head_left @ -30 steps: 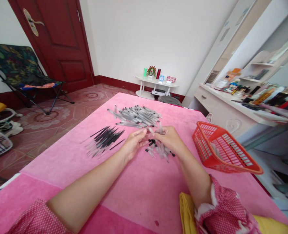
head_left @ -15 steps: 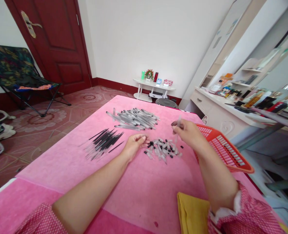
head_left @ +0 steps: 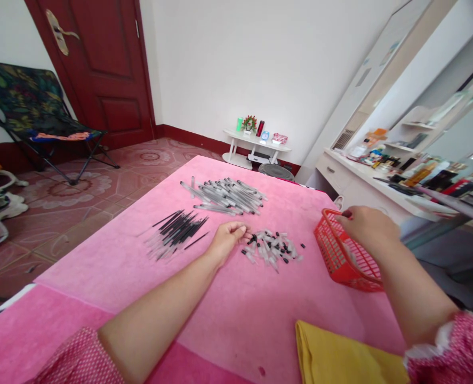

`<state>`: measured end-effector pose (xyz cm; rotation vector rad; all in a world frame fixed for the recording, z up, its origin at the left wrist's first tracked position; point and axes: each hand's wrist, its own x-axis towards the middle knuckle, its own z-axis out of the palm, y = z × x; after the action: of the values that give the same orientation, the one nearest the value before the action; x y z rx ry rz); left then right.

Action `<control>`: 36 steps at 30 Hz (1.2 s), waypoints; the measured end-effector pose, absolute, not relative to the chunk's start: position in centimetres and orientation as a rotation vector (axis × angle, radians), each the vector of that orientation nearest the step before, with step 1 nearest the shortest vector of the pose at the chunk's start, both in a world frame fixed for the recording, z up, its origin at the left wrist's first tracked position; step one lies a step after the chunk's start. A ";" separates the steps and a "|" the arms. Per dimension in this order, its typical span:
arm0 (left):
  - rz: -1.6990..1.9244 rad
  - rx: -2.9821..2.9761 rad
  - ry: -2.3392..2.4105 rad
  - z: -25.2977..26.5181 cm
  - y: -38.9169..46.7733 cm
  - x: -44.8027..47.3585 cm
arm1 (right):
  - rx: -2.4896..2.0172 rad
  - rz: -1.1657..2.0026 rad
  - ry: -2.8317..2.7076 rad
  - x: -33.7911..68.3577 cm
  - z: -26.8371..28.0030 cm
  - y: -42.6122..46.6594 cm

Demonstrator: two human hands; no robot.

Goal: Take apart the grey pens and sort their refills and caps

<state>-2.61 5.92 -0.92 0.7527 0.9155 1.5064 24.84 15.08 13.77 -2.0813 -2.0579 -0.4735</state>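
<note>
My left hand (head_left: 230, 239) rests on the pink cloth with thumb and fingers pinched together. Whatever lies between its fingertips is too small to make out. Just right of it is a loose pile of clear and black pen caps (head_left: 274, 248). My right hand (head_left: 370, 226) reaches over the red plastic basket (head_left: 334, 261), fingers curled down at its far rim; what they hold, if anything, is hidden. A blurred pale piece shows inside the basket. Clear pen barrels (head_left: 226, 194) lie heaped behind the caps, and black ink refills (head_left: 182, 229) lie in a bunch to the left.
A folded yellow cloth (head_left: 340, 354) lies at the near right of the pink-covered table (head_left: 236, 320). Beyond the basket stands a white dresser (head_left: 340, 173) crowded with bottles. A folding chair (head_left: 32, 114) is at far left, and a low white shelf (head_left: 256, 138) by the wall.
My right hand has moved right, from above the caps to over the basket; the clear tube it carried no longer shows in its fingers. My left hand stays beside the caps. The view has shifted slightly.
</note>
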 end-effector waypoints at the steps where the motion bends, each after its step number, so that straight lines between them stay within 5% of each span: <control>1: 1.509 0.744 0.914 -0.8 5.9 -2.6 | -2.073 -0.500 -2.058 23.3 14.0 14.7; 9: 1.539 0.700 0.854 -0.5 5.6 -2.9 | -1.116 -0.020 -2.651 8.3 8.9 15.0; 25: 1.515 0.697 0.831 -0.5 5.7 -3.1 | -1.137 -0.105 -2.664 4.4 5.8 15.8; 32: 1.573 0.714 0.886 -0.4 5.6 -2.7 | -1.085 1.091 -1.617 9.1 5.4 12.6; 36: 1.571 0.777 0.926 -0.1 5.3 -2.5 | -1.031 1.364 -1.320 10.3 4.7 10.5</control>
<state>-2.47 5.26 -0.14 0.7771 0.9259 1.5712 10.28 10.54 4.68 -1.0305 -1.3203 1.3642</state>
